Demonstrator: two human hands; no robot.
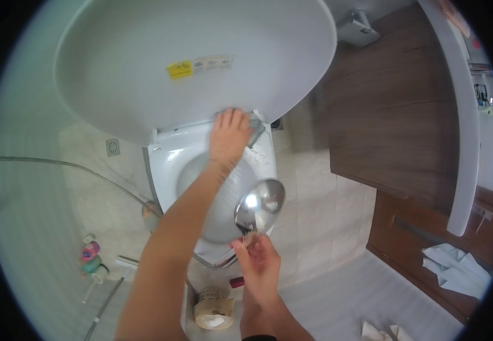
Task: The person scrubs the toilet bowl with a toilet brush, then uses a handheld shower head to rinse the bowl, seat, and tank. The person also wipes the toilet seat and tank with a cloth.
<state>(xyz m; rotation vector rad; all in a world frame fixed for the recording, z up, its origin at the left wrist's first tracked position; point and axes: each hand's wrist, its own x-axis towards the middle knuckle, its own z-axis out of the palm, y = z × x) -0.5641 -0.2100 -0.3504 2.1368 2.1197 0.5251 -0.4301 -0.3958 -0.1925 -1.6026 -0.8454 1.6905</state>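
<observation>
My left hand (229,138) presses a grey cloth (256,133) flat on the back rim of a white toilet (172,155), near the hinges. The cloth shows on the right of the fingers; the palm covers the rest. The toilet's lid (144,38) is raised and bears a yellow and a pale sticker. My right hand (260,260) grips the handle of a chrome hand shower head (268,198), held above the right front of the bowl. Thin water streaks appear near my left wrist. Wet drops lie on the rim's right side.
A metal shower hose (80,167) curves in from the left and passes behind my left arm. A wood-look cabinet (383,115) under a white basin edge (464,170) stands right. Bottles (91,251), a squeegee (112,294) and a paper-lined bin (213,320) stand on the floor.
</observation>
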